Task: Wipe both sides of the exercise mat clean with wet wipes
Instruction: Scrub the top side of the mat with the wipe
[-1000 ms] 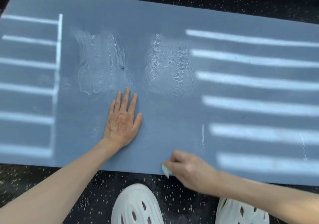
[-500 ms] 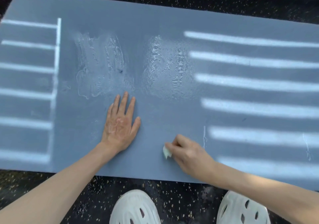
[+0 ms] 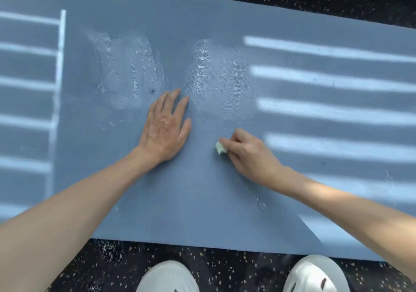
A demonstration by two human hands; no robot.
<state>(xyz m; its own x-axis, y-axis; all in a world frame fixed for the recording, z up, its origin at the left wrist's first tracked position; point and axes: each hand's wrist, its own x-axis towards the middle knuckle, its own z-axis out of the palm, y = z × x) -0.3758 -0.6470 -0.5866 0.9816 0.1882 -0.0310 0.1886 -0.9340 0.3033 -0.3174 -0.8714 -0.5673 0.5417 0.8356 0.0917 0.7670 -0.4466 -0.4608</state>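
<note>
Across the middle of the head camera's view lies the flat grey-blue foam exercise mat (image 3: 202, 213), its long axis running from nine o'clock to three o'clock on a black speckled rubber floor (image 3: 225, 267). Its near long edge is just ahead of two white perforated clogs (image 3: 167, 278) at six o'clock. The left hand (image 3: 165, 127) lies palm down on the mat near the centre, fingers straight and close together, pointing to about one o'clock; it holds nothing and seems to pin the mat. The right hand (image 3: 249, 156) sits near it at three o'clock, apart from it, its fingers curled and pinching a small bunched pale green wet wipe (image 3: 220, 150) against the mat, the wipe poking out on the hand's nine o'clock side. Two shiny wet smeared patches show wiped ground: one (image 3: 220, 80) at twelve o'clock of the wipe, the other (image 3: 126, 73) at eleven o'clock of the left hand. Pale stripes of sunlight (image 3: 326, 80) cross both ends of the mat. The dull dry band from the wipe toward six o'clock looks unwiped, and the right hand is the nearer to it, so strokes would likely run across the short axis. The underside is hidden and looks yet to be done.
</note>
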